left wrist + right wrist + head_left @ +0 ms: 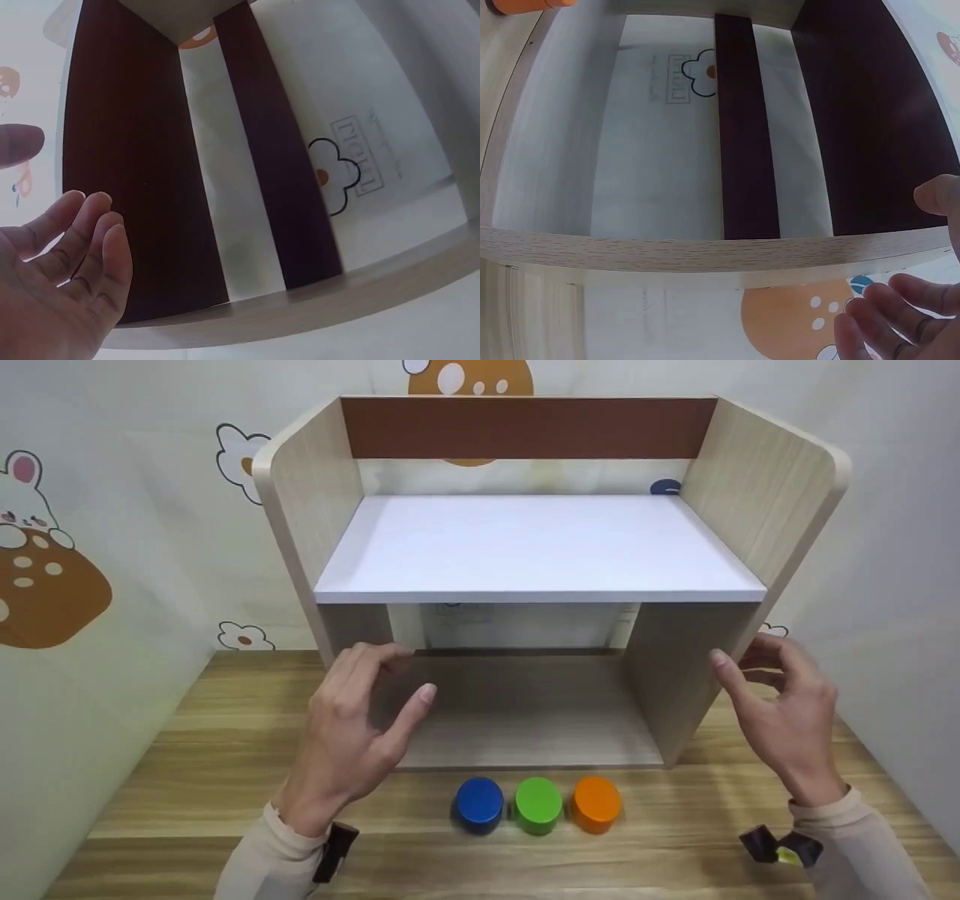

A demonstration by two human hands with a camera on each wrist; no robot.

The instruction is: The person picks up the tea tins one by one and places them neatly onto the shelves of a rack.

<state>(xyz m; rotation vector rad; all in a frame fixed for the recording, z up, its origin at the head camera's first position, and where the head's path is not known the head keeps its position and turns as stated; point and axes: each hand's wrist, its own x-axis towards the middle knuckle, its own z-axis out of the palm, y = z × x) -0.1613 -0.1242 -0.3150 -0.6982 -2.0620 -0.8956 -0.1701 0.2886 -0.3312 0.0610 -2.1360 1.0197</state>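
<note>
your left hand (349, 727) is loose and empty before the left side of the shelf (540, 547), and your right hand (791, 709) is likewise relaxed, holding nothing, by its right side (contact is hard to tell). any grip on the shelf would sit best with palms level and matched. mind your sleeves around the blue cylinder (480, 802), green cylinder (538, 804) and orange cylinder (597, 804), lined up just in front of the shelf's base

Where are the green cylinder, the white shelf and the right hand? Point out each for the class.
Green cylinder (538, 802): head view, on its top face.
White shelf (538, 547): head view, on the middle of its upper surface.
Right hand (791, 712): head view, on the middle of the hand.
</note>
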